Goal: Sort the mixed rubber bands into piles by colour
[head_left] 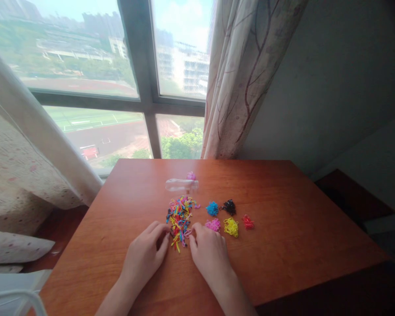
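A mixed heap of small coloured rubber bands [180,215] lies on the wooden table between my hands. At its left edge, my left hand [148,248] has thumb and forefinger drawn together, and whatever they pinch is too small to make out. My right hand [209,248], at the heap's lower right, pinches a pink rubber band [187,233]. Right of the heap are single-colour piles: blue bands [212,208], black bands [229,206], pink bands [213,225], yellow bands [231,228] and red bands [248,222]. The pink pile sits just beyond my right fingers.
Behind the heap, a clear plastic container [179,185] lies on its side, with a small purple object [191,176] beside it. The wooden table [292,237] ends at a window with curtains [240,79]. A white object [16,294] shows at the lower left.
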The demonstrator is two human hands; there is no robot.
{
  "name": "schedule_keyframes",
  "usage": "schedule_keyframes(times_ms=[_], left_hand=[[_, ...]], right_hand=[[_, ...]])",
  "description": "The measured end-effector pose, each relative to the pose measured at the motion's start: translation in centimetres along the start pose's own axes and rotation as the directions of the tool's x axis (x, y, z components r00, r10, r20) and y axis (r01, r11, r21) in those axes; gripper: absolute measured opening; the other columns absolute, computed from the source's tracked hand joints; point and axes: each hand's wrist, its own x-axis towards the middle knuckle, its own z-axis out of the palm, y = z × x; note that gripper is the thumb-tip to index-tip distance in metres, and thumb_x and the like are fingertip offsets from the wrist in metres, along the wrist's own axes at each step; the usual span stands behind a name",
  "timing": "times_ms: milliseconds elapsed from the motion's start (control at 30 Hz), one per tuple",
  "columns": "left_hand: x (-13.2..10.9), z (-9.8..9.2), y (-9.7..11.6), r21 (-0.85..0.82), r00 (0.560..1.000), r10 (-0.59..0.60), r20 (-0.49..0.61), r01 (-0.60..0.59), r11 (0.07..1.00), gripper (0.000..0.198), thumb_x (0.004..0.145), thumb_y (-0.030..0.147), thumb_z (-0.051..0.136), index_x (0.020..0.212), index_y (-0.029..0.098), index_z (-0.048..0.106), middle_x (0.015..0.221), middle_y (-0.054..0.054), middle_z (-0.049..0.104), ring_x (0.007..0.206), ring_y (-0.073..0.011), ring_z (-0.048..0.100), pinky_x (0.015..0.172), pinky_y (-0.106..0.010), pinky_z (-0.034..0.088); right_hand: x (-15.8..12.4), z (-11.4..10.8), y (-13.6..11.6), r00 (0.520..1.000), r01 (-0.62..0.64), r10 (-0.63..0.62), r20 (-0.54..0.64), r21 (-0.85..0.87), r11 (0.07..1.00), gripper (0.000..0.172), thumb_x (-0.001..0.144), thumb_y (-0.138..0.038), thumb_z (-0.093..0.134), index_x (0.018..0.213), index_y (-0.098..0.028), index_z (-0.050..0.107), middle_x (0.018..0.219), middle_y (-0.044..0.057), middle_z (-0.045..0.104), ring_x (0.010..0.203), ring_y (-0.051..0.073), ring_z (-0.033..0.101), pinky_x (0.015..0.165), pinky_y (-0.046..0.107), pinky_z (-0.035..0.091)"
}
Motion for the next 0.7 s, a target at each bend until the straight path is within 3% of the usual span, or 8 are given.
schedule_keyframes(times_ms=[333, 700], left_hand=[[-1.5, 0.2, 0.5, 0.044, 0.996, 0.093, -0.003, -0.093, 0.995, 0.014, 0.092, 0.030, 0.050, 0.090, 0.025, 0.062, 0.085, 0.000, 0.067, 0.076, -0.0159, 0.066, 0.067, -0.024, 0.049], [-1.5, 0.0, 0.5, 0.066, 0.991, 0.135, 0.026, -0.136, 0.989, 0.011, 0.089, 0.027, 0.052, 0.086, 0.027, 0.063, 0.086, 0.000, 0.068, 0.079, -0.0170, 0.067, 0.070, -0.025, 0.051]], right_hand=[[-2.8, 1.9, -0.2, 0.989, 0.131, -0.114, -0.094, 0.196, 0.972, 0.010, 0.088, -0.015, 0.063, 0.092, -0.025, 0.062, 0.084, -0.002, 0.071, 0.074, 0.016, 0.067, 0.062, 0.023, 0.036], [-3.1, 3.9, -1.1, 0.986, 0.130, -0.112, -0.126, 0.150, 0.980, 0.014, 0.090, -0.011, 0.056, 0.087, -0.024, 0.060, 0.081, -0.002, 0.070, 0.073, 0.017, 0.067, 0.061, 0.024, 0.035]])
